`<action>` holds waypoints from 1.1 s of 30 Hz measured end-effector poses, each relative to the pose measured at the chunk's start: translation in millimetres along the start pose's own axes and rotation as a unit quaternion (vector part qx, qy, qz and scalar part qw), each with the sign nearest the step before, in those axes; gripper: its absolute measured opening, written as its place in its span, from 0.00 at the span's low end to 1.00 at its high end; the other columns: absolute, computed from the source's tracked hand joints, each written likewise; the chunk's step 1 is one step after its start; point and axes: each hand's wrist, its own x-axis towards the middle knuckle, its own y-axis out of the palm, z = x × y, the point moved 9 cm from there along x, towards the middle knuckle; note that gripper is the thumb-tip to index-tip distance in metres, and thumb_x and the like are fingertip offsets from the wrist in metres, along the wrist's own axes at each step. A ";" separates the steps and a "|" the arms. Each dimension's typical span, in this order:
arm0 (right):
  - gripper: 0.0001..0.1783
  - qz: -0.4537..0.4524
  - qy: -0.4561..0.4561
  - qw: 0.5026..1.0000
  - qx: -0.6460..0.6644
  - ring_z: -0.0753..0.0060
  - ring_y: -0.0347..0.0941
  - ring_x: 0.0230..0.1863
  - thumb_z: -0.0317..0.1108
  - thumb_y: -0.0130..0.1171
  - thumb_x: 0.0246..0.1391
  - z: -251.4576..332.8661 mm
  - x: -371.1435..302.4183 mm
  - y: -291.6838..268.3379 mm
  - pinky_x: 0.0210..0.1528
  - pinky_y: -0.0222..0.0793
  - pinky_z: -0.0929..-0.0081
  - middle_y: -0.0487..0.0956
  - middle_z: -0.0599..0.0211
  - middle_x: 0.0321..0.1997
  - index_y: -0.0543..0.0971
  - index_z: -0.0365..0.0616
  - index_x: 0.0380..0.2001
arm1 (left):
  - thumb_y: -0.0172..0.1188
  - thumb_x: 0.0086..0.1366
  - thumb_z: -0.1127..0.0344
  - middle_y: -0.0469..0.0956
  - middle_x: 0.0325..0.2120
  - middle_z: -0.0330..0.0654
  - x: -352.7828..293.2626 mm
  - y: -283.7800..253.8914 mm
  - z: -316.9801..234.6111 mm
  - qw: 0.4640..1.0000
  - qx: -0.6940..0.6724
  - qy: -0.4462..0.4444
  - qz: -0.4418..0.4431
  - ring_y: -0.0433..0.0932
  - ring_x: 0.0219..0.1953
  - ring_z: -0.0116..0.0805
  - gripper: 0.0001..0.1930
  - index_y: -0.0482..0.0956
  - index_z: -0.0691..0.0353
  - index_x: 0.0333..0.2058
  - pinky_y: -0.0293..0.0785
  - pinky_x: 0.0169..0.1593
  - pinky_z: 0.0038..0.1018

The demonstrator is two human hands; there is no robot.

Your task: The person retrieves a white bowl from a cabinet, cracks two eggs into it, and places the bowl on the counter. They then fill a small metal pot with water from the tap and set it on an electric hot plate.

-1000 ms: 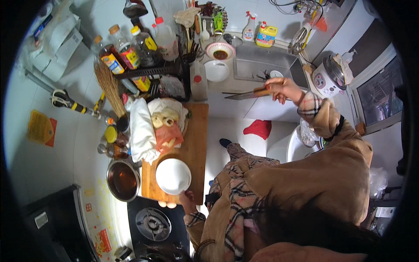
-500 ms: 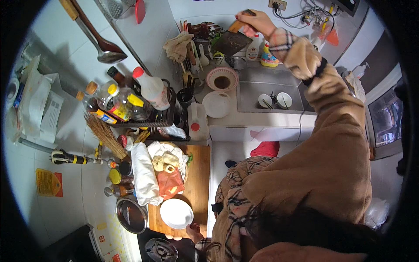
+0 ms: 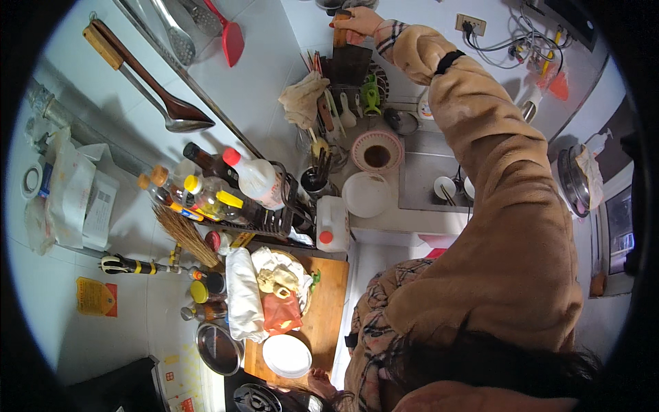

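Dark metal blade, wooden handle: knife (image 3: pixel 347 64) in the right hand (image 3: pixel 362 22), fingers wrapped round the handle. Location: back corner of the counter, over or in front of the standing utensils; contact with them cannot be told from this angle. Long axis: close to upright, handle at top, blade hanging below the fist. Right arm stretched well out, making it the nearer one; left hand (image 3: pixel 320 382) lies far off, low in view. Around the blade: green tool (image 3: pixel 371 95) just right, beige cloth (image 3: pixel 303 97) to the left, patterned bowl (image 3: pixel 357 151) below. Left hand: at the corner of the cutting board (image 3: pixel 326 292), beside a white plate (image 3: pixel 287 356); fingers appear curled at the board's edge, firmness of hold unclear.
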 end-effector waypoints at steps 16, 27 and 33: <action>0.24 0.093 0.029 0.995 0.001 0.69 0.82 0.22 0.54 0.64 0.56 -40.6 60.0 66.2 0.23 0.80 0.72 0.83 0.59 0.23 0.82 0.42 0.41 | 0.53 0.68 0.51 0.84 0.34 0.43 -32.0 -8.5 11.5 0.999 -0.023 0.041 -0.013 0.80 0.30 0.38 0.15 0.77 0.51 0.46 0.76 0.32 0.34; 0.27 0.090 -0.021 0.980 -0.177 0.62 0.82 0.30 0.61 0.65 0.50 -21.0 89.5 79.8 0.34 0.78 0.63 0.84 0.59 0.27 0.85 0.45 0.32 | 0.56 0.66 0.49 0.81 0.36 0.43 -45.5 -26.4 36.5 0.999 -0.043 0.028 -0.004 0.78 0.33 0.40 0.19 0.75 0.53 0.48 0.77 0.37 0.39; 0.25 0.042 -0.489 0.803 -0.337 0.47 0.80 0.38 0.52 0.70 0.46 21.0 76.4 98.0 0.40 0.75 0.56 0.83 0.47 0.37 0.84 0.43 0.40 | 0.57 0.66 0.49 0.81 0.37 0.42 -54.4 -6.3 43.9 0.993 -0.111 -0.024 0.038 0.76 0.34 0.40 0.18 0.74 0.53 0.49 0.76 0.37 0.40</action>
